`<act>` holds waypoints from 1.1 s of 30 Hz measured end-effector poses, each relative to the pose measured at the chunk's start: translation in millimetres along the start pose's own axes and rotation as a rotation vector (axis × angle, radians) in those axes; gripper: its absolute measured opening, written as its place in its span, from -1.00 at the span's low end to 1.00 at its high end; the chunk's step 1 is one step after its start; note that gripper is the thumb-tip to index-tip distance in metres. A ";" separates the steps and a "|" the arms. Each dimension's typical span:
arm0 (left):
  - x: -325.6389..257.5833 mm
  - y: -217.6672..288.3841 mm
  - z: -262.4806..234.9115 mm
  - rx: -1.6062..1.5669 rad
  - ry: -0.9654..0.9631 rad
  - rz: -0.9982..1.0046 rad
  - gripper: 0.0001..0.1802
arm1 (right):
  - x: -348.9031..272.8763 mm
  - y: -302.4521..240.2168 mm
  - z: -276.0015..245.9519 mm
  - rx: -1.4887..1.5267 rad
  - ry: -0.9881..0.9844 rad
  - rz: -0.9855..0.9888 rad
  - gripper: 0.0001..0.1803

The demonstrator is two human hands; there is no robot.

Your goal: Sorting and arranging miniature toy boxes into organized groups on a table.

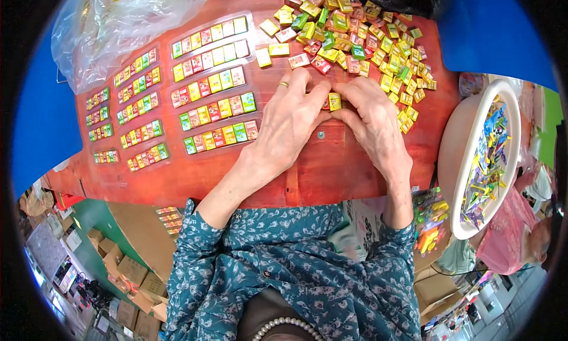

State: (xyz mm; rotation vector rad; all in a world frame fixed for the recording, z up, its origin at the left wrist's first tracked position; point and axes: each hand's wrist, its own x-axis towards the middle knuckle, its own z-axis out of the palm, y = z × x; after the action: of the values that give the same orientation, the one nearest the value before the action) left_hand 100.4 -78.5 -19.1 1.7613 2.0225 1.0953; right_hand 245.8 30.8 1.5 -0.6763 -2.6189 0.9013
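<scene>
"What's the person holding?"
"A small yellow box, just on the near side of that heap on the red counter. The right hand has its fingers pinching it."
"And the left hand?"
"Fingers bent in close beside it; I can't tell what they grip."
"Those rows of boxes?"
"Left of the heap."
</scene>
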 end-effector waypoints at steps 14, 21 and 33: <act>2.1 4.4 4.9 0.116 -0.071 -0.036 -0.60 | 30.0 18.6 -3.0 -0.076 0.267 0.098 -0.71; 3.8 5.2 7.1 0.167 -0.009 0.083 -0.69 | 25.0 21.9 13.7 -0.209 0.277 -0.031 -0.71; 0.1 -9.2 6.1 0.122 -0.049 0.040 -0.66 | 4.4 -5.9 34.0 -0.224 0.268 0.052 -0.64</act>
State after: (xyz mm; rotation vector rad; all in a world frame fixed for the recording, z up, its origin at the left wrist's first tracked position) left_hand 97.3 -76.0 -29.4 1.8764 2.0730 0.9482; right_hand 226.1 12.0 -20.2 -0.8603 -2.4888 0.4931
